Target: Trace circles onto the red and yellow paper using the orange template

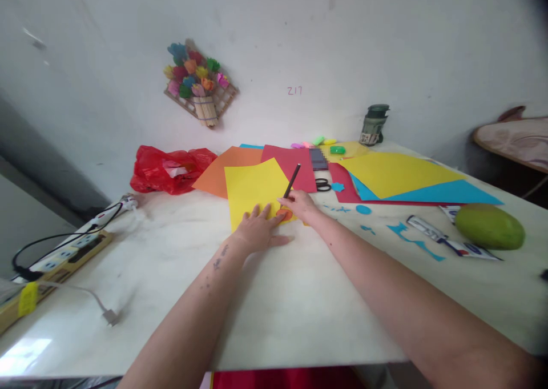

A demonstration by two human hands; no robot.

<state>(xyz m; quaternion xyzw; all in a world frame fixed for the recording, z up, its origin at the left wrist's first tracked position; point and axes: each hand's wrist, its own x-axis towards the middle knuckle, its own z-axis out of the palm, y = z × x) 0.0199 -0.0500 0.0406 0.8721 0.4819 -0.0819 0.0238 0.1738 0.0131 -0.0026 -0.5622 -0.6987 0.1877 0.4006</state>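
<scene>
A yellow sheet of paper (252, 184) lies on the table in front of me. On its lower right corner sits a small orange paper disc (284, 213). My left hand (258, 229) is spread flat over the sheet's lower edge, its index fingertip against the disc. A dark pencil (293, 182) stands tilted in my right hand (300, 205), its lower end by the disc's upper edge. Whether the tip touches the paper is too small to tell. Blue paper scraps (340, 209) and a blue disc (363, 209) lie right of my right hand.
Orange (222, 172) and red sheets (291, 169) lie behind, near black-handled scissors (323, 185). At right are more coloured sheets (398, 172), a glue tube (426, 229) and a green fruit (489, 227). A red bag (148, 172) and power strip (64, 257) occupy the left.
</scene>
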